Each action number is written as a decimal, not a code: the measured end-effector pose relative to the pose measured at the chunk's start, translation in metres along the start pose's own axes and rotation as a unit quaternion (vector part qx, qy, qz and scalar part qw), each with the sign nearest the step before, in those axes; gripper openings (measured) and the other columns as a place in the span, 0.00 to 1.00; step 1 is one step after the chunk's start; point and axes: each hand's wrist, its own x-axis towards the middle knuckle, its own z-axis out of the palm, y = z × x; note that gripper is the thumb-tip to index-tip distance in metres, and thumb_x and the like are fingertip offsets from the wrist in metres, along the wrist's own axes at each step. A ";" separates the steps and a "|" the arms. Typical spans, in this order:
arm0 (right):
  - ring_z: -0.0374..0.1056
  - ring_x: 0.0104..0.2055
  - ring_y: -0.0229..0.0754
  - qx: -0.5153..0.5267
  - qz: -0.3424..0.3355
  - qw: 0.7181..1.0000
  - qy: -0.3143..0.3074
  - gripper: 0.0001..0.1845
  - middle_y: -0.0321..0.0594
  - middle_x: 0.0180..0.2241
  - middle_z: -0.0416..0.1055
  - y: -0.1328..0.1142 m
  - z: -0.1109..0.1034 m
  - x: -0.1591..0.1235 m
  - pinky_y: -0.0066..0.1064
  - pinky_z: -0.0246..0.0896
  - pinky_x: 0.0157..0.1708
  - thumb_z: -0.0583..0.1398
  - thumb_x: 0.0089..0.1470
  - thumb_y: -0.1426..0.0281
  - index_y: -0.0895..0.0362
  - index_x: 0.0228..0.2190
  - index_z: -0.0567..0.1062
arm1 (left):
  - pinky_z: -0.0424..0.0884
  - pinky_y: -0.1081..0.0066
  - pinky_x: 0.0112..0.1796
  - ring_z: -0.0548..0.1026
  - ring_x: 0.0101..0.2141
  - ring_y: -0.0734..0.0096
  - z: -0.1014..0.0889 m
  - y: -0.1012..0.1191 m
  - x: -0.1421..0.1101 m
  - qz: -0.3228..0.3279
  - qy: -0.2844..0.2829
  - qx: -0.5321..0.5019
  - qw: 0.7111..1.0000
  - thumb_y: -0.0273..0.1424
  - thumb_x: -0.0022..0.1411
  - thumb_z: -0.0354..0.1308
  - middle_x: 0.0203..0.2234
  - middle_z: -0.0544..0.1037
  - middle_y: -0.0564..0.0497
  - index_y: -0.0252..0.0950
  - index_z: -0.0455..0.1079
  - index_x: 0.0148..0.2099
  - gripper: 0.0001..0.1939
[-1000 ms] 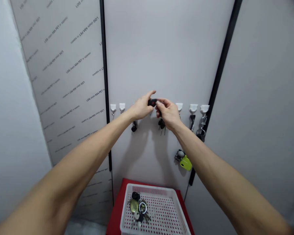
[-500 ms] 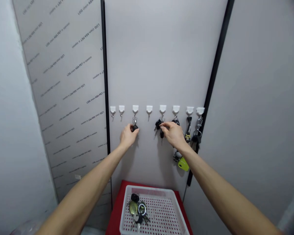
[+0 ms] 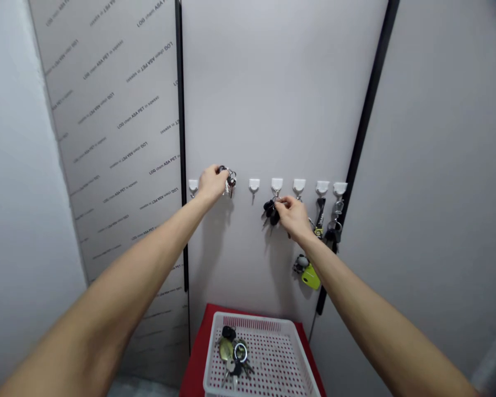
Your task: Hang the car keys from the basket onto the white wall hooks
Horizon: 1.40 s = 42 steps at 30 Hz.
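Note:
My left hand [image 3: 213, 182] is closed on a bunch of keys [image 3: 230, 183], raised level with the row of white wall hooks and covering some of them. Its fingers pinch the upper part of the bunch. My right hand [image 3: 291, 216] pinches the top of a set of black-headed keys [image 3: 269, 209] just under a white hook [image 3: 276, 184]. Whether that ring still sits on the hook I cannot tell. To the right hang a black strap with a yellow end [image 3: 319, 218] and a metal clip with dark keys [image 3: 334, 229].
A lime-green tag [image 3: 311, 277] and a grey figure [image 3: 301, 263] dangle below my right wrist. Beneath, a white perforated basket [image 3: 279, 364] holds another key bunch [image 3: 234, 353] on a red surface [image 3: 195, 361]. Dark vertical strips [image 3: 182, 110] divide the wall panels.
My left hand has risen from below the third hook with the key bunch in it. My right hand has moved up slightly at the black-headed keys.

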 end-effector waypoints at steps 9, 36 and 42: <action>0.59 0.20 0.33 -0.039 -0.020 0.998 0.045 0.13 0.37 0.16 0.64 -0.027 -0.025 0.037 0.24 0.53 0.23 0.51 0.37 0.66 0.62 0.20 0.70 | 0.58 0.79 0.22 0.64 0.18 0.80 0.012 0.025 -0.017 0.067 -0.163 0.027 0.984 0.27 0.46 0.43 0.19 0.68 0.51 0.31 0.64 0.29 0.10; 0.43 0.08 0.24 0.182 0.059 0.966 -0.174 0.13 0.27 0.10 0.50 -0.021 -0.029 0.006 0.19 0.36 0.08 0.49 0.43 0.65 0.62 0.26 0.66 | 0.48 0.82 0.12 0.54 0.10 0.85 0.031 0.032 -0.025 -0.053 -0.283 -0.209 0.935 0.27 0.46 0.44 0.09 0.58 0.58 0.32 0.58 0.24 0.04; 0.45 0.11 0.26 0.134 0.093 0.950 -0.267 0.12 0.27 0.11 0.52 0.017 -0.018 -0.063 0.19 0.40 0.10 0.50 0.41 0.65 0.61 0.25 0.67 | 0.51 0.81 0.13 0.54 0.11 0.84 0.059 -0.032 -0.130 -0.085 -0.439 -0.101 0.889 0.25 0.44 0.44 0.10 0.58 0.59 0.32 0.59 0.24 0.04</action>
